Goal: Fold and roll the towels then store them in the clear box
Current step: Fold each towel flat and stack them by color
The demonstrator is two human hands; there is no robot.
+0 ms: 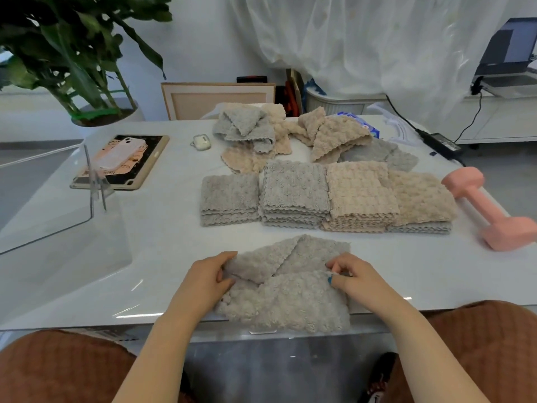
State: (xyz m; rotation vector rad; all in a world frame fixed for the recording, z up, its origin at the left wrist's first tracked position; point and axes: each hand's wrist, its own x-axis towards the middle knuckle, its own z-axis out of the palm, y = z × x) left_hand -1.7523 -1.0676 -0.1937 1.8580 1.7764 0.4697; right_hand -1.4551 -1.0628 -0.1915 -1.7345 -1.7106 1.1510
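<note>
Knees (pixel 58 367) under white table (pixel 162 242) bearing grey towel (pixel 290 298); curtain (pixel 377 48), plant (pixel 72 39) behind.

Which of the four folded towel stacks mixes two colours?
The rightmost stack, beside the pink dumbbell: beige towels lie on grey ones. The other three are each one colour.

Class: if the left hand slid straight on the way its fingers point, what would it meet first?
The grey towel that the left hand grips; past that fold, probably the right hand, though the line is uncertain.
</note>
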